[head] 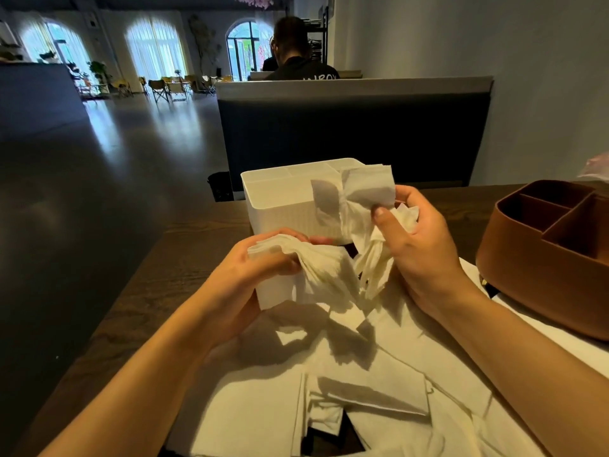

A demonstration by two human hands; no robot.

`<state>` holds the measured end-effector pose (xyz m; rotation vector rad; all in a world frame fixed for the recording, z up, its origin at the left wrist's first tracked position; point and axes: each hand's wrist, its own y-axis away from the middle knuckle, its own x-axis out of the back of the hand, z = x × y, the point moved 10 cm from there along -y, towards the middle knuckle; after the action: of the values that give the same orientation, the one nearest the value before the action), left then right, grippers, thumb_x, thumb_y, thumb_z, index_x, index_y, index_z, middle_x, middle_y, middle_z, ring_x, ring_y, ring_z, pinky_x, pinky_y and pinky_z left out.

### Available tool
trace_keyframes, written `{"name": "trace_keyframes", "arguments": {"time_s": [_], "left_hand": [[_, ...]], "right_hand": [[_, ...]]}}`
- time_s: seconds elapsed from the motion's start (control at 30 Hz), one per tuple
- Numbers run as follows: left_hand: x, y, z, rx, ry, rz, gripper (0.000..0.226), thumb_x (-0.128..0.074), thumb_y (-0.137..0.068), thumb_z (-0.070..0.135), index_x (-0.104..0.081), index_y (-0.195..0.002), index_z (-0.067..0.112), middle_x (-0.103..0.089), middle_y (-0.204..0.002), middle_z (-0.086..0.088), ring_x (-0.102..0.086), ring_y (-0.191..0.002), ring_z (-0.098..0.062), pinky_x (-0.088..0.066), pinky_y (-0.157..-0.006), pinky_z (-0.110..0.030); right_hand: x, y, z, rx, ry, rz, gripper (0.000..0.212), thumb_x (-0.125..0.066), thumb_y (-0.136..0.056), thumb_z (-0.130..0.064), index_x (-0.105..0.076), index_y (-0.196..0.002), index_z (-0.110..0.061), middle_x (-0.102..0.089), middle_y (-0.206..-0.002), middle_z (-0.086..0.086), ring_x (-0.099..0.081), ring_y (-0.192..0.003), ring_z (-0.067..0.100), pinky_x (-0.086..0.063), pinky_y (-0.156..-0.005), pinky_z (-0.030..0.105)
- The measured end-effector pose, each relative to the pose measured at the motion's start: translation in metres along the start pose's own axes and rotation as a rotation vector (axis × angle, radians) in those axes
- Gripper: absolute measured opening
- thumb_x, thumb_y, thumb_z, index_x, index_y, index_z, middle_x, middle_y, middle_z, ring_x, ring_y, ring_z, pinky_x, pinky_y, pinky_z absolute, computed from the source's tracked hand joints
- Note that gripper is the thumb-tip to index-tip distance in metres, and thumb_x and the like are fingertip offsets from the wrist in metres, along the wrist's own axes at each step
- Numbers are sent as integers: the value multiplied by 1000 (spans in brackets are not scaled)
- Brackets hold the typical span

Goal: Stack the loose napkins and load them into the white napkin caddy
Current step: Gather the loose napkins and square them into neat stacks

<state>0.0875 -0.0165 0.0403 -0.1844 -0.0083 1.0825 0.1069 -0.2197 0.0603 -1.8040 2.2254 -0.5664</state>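
Head view of a person seated at a dark wooden table [197,239], both bare hands raised above it. The left hand [250,268] grips a bundle of napkins [316,265]: fingers curled over its far side, thumb pressed on the near side, so the bundle is pinched at one end and fans downward to the right of the grip. The right hand [418,245] holds a second bunch of napkins [359,206]; its thumb presses the paper against the curled fingers, one sheet standing up above the grip and several more hanging crumpled below it. The two bunches come close together between the hands (whether they touch cannot be told).

Directly beyond both grips stands the white napkin caddy [280,206], upright on the table, its open top divided into compartments; the raised sheet of the right-hand bunch overlaps its right rim in this view. Below and nearer than the hands, loose napkins [369,390] lie spread flat and overlapping across the table. To the right of the right hand sits a brown caddy [540,258] with divided compartments. Beyond the table a dark booth back [356,133] rises, with another person [296,51] seated behind it, facing away.
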Motion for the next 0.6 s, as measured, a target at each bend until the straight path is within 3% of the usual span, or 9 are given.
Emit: {"name": "trace_keyframes", "arguments": {"time_s": [0.07, 0.13, 0.2, 0.3, 0.4, 0.5, 0.6], "left_hand": [[-3, 0, 0, 19, 24, -20, 36, -71, -75, 25, -76, -110, 17, -66, -129, -17, -61, -112, -33, -54, -84, -39], [-6, 1, -1, 40, 71, -33, 48, -71, -73, 26, -74, -119, 15, -66, -127, -18, -62, -107, -29, -54, -82, -34], [-8, 3, 1, 56, 125, -32, 41, -71, -67, 27, -79, -106, 20, -72, -110, -11, -66, -95, -20, -55, -76, -29], [-11, 4, 3, 68, 156, -41, 34, -71, -64, 27, -80, -96, 23, -71, -96, -6, -68, -82, -13, -54, -66, -23], [-11, 5, 4, 74, 114, -38, 35, -73, -67, 28, -80, -101, 25, -71, -98, -2, -67, -82, -9, -53, -63, -20], [-7, 6, 4, 72, 69, 19, 26, -72, -73, 17, -82, -93, 29, -74, -92, 5, -68, -77, -4, -54, -61, -18], [-4, 7, 5, 51, 33, 52, 23, -73, -69, 18, -82, -90, 25, -73, -88, 3, -67, -75, -4, -51, -59, -18]], "right_hand": [[1, -1, -4, 9, -31, -3, 26, -61, -101, -24, -58, -127, -23, -72, -112, 0, -70, -102, 17, -59, -83, 38], [-3, 2, -15, 75, 34, -40, 27, -61, -101, -22, -57, -128, -19, -71, -112, -2, -69, -99, 8, -56, -78, 23], [-13, 7, -27, 194, 181, -111, 23, -61, -101, -19, -58, -124, -18, -69, -110, -5, -67, -97, 4, -53, -74, 13], [-31, 18, -35, 338, 354, -223, 23, -63, -97, -24, -57, -119, -26, -66, -108, -16, -65, -99, 3, -56, -78, 14], [-44, 23, -35, 383, 372, -298, 44, -75, -86, -35, -54, -123, -29, -64, -117, -14, -65, -108, 4, -55, -91, 16], [-45, 23, -31, 338, 383, -282, 53, -81, -84, -32, -49, -126, -33, -60, -125, -10, -61, -113, 6, -54, -95, 18], [-39, 19, -21, 241, 408, -253, 47, -79, -86, -32, -51, -122, -28, -61, -118, -10, -62, -106, 7, -59, -88, 25]]}}
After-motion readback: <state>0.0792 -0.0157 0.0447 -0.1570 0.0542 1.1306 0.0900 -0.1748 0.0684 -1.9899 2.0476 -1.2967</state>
